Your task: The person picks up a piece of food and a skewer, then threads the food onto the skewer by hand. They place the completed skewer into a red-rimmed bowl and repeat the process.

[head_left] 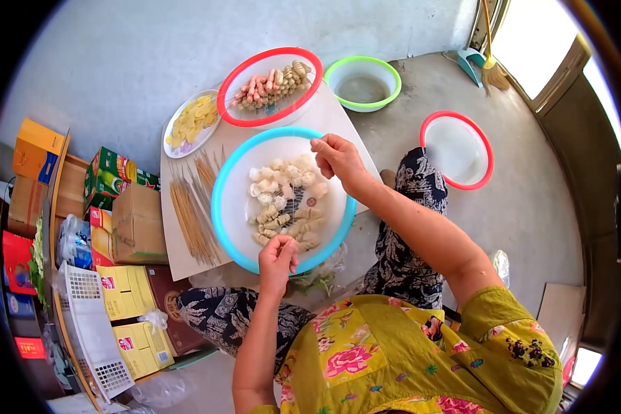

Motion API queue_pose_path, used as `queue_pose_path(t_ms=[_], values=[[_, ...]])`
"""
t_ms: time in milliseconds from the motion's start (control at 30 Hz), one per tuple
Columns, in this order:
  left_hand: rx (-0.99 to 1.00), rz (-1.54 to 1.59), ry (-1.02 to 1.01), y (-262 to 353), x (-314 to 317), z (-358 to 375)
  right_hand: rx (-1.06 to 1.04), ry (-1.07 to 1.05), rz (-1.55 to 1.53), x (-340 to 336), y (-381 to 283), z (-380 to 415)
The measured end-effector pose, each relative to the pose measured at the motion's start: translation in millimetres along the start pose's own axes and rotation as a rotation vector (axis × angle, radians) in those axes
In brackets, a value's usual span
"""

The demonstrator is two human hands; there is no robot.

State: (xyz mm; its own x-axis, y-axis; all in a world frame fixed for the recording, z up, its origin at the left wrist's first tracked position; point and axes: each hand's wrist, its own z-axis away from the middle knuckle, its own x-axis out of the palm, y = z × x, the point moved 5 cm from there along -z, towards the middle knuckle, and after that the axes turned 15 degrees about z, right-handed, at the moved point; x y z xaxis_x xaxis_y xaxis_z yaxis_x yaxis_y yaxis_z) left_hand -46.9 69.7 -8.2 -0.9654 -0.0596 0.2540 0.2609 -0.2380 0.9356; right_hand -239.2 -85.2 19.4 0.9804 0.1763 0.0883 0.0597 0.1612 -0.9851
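A white basin with a blue rim (345, 238) holds pale, rolled and folded food pieces (276, 183), with tan twisted pieces (272, 221) nearer me. My left hand (277, 262) is closed over the basin's near rim, thumb against the fingers; what it grips, if anything, does not show. Above the far right side of the basin, my right hand (339, 160) is closed in a pinch, and I cannot make out anything between its fingertips. Wooden skewers (190, 217) lie in a bundle on the table (355, 148), left of the basin.
Behind stand a red-rimmed basin (231, 114) of loaded skewers and a plate (169, 148) of yellow slices. Two more basins, green-rimmed (395, 77) and red-rimmed (488, 155), sit on the floor. Cardboard boxes (139, 224) crowd the left; a broom (491, 65) leans far right.
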Motion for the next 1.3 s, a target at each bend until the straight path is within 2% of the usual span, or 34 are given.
queue_pose_path(t_ms=[67, 167, 333, 400, 600, 800, 933, 1000, 1067, 1167, 1233, 1300], values=[[-0.008, -0.004, -0.015, -1.5, 2.0, -0.8, -0.103, 0.006, -0.004, 6.7, -8.0, 2.5], [-0.001, -0.017, -0.037, -4.9, 8.8, -0.9, -0.1, -0.084, -0.022, 14.3, -17.5, 12.2], [0.013, -0.084, -0.055, -7.5, 13.3, 1.5, -0.076, -0.052, 0.018, 5.6, -5.3, 2.6], [0.028, -0.157, -0.048, -8.4, 14.2, 2.8, -0.094, -0.146, -0.027, 9.8, -5.1, 1.5], [0.152, -0.282, -0.061, -11.8, 12.6, 0.5, -0.185, -0.213, -0.088, 18.1, -22.2, 13.9], [0.17, -0.388, -0.056, -6.4, 14.0, -2.1, -0.225, -0.241, -0.087, 18.6, -24.8, 16.9], [0.163, -0.361, -0.091, -8.7, 10.9, -5.0, -0.172, -0.175, -0.125, 10.8, -22.4, 11.3], [0.112, -0.181, -0.142, -6.1, 14.6, 0.1, -0.155, -0.141, -0.133, 4.9, -19.2, 6.0], [0.136, -0.148, -0.126, 4.3, 21.0, 4.4, -0.165, -0.103, -0.192, 1.5, -11.1, -1.5], [0.181, -0.117, -0.148, 15.4, 26.9, 9.4, -0.148, -0.173, -0.26, -0.4, -5.5, -6.2], [0.318, -0.108, -0.224, 28.2, 35.1, 10.2, -0.106, -0.155, -0.238, 0.5, -9.3, -2.8], [0.322, -0.106, -0.249, 33.5, 39.1, 11.8, -0.101, -0.156, -0.245, 0.4, -7.6, -2.7]])
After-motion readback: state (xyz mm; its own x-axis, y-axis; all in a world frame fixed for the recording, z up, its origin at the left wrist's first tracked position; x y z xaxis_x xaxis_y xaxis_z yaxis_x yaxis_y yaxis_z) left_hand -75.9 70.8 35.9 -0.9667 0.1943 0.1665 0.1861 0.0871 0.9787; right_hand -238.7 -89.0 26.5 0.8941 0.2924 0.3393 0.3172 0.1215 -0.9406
